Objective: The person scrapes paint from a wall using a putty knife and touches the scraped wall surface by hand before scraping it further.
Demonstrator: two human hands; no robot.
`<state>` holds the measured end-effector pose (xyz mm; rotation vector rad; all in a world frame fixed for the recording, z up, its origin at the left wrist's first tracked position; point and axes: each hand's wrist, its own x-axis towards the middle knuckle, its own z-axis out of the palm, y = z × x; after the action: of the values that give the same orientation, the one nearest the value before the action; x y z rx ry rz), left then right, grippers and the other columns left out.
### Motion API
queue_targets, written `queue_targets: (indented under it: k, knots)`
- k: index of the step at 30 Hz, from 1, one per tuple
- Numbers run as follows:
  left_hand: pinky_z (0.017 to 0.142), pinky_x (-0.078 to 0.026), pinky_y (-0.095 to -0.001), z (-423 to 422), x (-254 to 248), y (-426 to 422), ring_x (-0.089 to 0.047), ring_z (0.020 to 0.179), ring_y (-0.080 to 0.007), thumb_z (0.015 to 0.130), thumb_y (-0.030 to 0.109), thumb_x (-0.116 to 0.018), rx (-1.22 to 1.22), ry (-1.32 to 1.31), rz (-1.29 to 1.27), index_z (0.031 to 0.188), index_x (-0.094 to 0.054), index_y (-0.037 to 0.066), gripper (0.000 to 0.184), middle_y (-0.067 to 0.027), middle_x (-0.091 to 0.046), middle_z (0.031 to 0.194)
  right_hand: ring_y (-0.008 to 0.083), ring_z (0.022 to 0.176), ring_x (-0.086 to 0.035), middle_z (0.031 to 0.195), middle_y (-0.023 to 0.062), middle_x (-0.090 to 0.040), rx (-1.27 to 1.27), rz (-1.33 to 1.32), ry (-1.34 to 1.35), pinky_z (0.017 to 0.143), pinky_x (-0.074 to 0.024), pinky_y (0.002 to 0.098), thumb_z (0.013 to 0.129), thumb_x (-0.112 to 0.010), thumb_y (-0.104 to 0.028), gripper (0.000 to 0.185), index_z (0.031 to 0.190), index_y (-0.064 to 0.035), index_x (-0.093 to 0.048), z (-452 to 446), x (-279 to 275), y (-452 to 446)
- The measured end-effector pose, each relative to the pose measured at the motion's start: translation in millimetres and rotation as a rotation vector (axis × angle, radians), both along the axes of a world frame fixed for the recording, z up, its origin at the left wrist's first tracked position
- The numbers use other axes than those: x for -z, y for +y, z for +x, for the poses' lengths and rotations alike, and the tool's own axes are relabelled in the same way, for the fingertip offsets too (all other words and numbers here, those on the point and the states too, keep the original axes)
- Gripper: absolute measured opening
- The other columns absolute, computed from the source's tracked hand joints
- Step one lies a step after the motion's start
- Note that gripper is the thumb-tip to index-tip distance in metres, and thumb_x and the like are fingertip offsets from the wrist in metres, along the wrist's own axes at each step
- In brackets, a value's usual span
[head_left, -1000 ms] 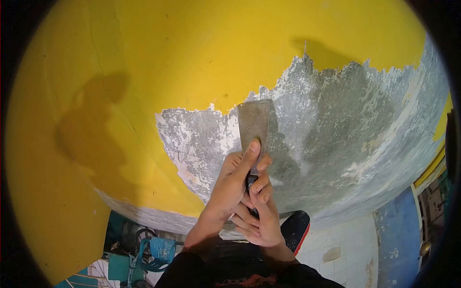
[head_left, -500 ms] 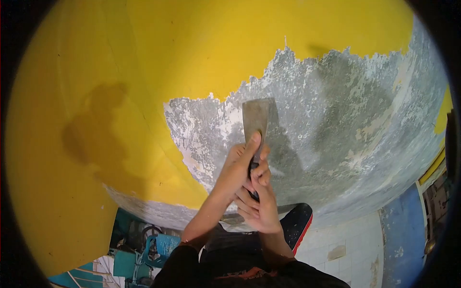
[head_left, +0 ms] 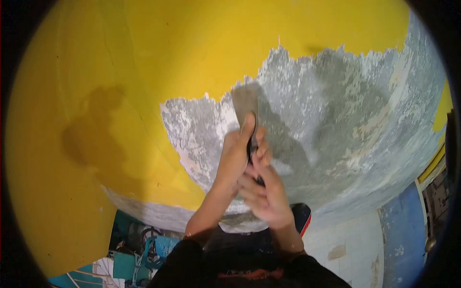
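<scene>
A wide-bladed metal scraper [head_left: 246, 100] with a dark handle points up against the wall, its edge at the border between yellow paint [head_left: 192, 48] and bare grey plaster [head_left: 297, 105]. My left hand [head_left: 237, 149] is wrapped round it, thumb lying on the lower blade. Just below and to the right, my right hand [head_left: 269, 189] grips the dark handle, its lower fingers blurred. Part of the handle is hidden by the fingers of both hands.
Below the wall, a dark shoe with a red edge [head_left: 301, 218] rests near pale floor tiles [head_left: 343, 245]. A blue chair-like object [head_left: 163, 247] and clutter stand at the lower left. A blue panel [head_left: 403, 235] is at the right.
Since half a second ago, both hands and the scraper have moved up and slightly left, bringing the blade from the grey plaster to the paint border. Both hands have kept their hold.
</scene>
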<state>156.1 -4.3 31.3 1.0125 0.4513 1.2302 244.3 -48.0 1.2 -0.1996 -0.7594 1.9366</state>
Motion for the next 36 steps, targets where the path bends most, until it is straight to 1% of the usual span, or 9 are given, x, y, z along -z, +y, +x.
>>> queue_targets:
  k: [3, 13, 19, 25, 26, 30, 34, 35, 36]
  knots:
    - [0.039, -0.035, -0.0223, -6, -1, -15, -0.044, 0.042, -0.0122, 0.089, 0.049, -0.044, 0.031, -0.039, -0.002, 0.068, -0.044, 0.008, 0.045, -0.0027, -0.043, 0.05, 0.0027, 0.035, -0.02, 0.052, -0.0057, -0.029, -0.093, -0.047, 0.05, 0.033, -0.0172, 0.0165, 0.093, -0.043, -0.038, 0.028, 0.079, -0.0136, -0.038, -2, 8, -26]
    - [0.038, -0.034, -0.0232, -8, -4, -17, -0.043, 0.041, -0.012, 0.088, 0.051, -0.044, 0.04, 0.008, -0.017, 0.067, -0.042, 0.009, 0.048, -0.001, -0.039, 0.047, 0.0026, 0.038, -0.022, 0.054, -0.0059, -0.028, 0.021, -0.092, -0.011, 0.032, -0.0186, 0.0172, 0.089, -0.049, -0.042, 0.032, 0.082, -0.0121, -0.039, -8, 9, -34]
    - [0.037, -0.034, -0.0232, -10, -7, 0, -0.045, 0.038, -0.0129, 0.088, 0.053, -0.042, -0.072, 0.087, 0.006, 0.066, -0.042, 0.01, 0.048, -0.0018, -0.04, 0.046, 0.0027, 0.039, -0.022, 0.054, -0.0058, -0.028, -0.057, -0.087, 0.039, 0.034, -0.0182, 0.0161, 0.091, -0.046, -0.036, 0.025, 0.083, -0.0136, -0.04, -6, -2, -1]
    - [0.04, -0.036, -0.0228, -2, 8, -9, -0.05, 0.042, -0.0128, 0.091, 0.051, -0.037, 0.117, 0.053, -0.069, 0.064, -0.041, 0.011, 0.048, -0.0024, -0.043, 0.047, 0.0024, 0.039, -0.022, 0.053, -0.0053, -0.029, 0.083, -0.135, 0.016, 0.033, -0.0175, 0.0159, 0.092, -0.046, -0.034, 0.025, 0.081, -0.013, -0.038, -3, 17, -26]
    - [0.04, -0.036, -0.0225, -1, 9, 5, -0.05, 0.043, -0.0126, 0.09, 0.051, -0.037, 0.072, 0.067, -0.04, 0.065, -0.041, 0.011, 0.048, -0.0019, -0.042, 0.046, 0.0023, 0.038, -0.022, 0.052, -0.0051, -0.029, -0.078, -0.173, 0.169, 0.033, -0.0179, 0.0158, 0.092, -0.046, -0.033, 0.026, 0.079, -0.0122, -0.038, -1, 20, -10]
    - [0.04, -0.037, -0.0216, -9, -12, 7, -0.049, 0.042, -0.0125, 0.09, 0.052, -0.038, 0.041, 0.001, 0.032, 0.066, -0.04, 0.011, 0.047, -0.0012, -0.041, 0.046, 0.0027, 0.037, -0.021, 0.052, -0.0051, -0.029, -0.051, -0.042, -0.052, 0.033, -0.0186, 0.0161, 0.09, -0.049, -0.039, 0.031, 0.078, -0.0119, -0.037, -6, -9, 2]
    - [0.039, -0.038, -0.0223, -11, -3, -15, -0.05, 0.043, -0.0138, 0.091, 0.052, -0.034, 0.165, 0.016, -0.045, 0.067, -0.039, 0.012, 0.047, -0.0016, -0.041, 0.047, 0.0032, 0.036, -0.022, 0.052, -0.0054, -0.028, -0.064, -0.073, 0.018, 0.033, -0.0196, 0.0162, 0.089, -0.05, -0.039, 0.029, 0.085, -0.012, -0.038, -1, 9, -26]
    - [0.039, -0.037, -0.0226, -8, 0, -19, -0.05, 0.044, -0.0142, 0.091, 0.053, -0.033, 0.254, 0.034, -0.091, 0.069, -0.039, 0.012, 0.047, -0.0015, -0.041, 0.048, 0.0028, 0.035, -0.022, 0.053, -0.0055, -0.028, 0.03, -0.147, -0.017, 0.033, -0.0199, 0.0157, 0.089, -0.049, -0.039, 0.028, 0.089, -0.0136, -0.039, -2, 11, -37]
    - [0.039, -0.037, -0.0226, -3, 0, -20, -0.05, 0.044, -0.0142, 0.091, 0.053, -0.033, 0.259, 0.029, -0.072, 0.069, -0.039, 0.012, 0.047, -0.0015, -0.041, 0.048, 0.0035, 0.033, -0.025, 0.05, -0.005, -0.03, -0.046, -0.171, 0.103, 0.031, -0.0214, 0.0154, 0.092, -0.043, -0.038, 0.025, 0.088, -0.0137, -0.039, 1, 20, -39]
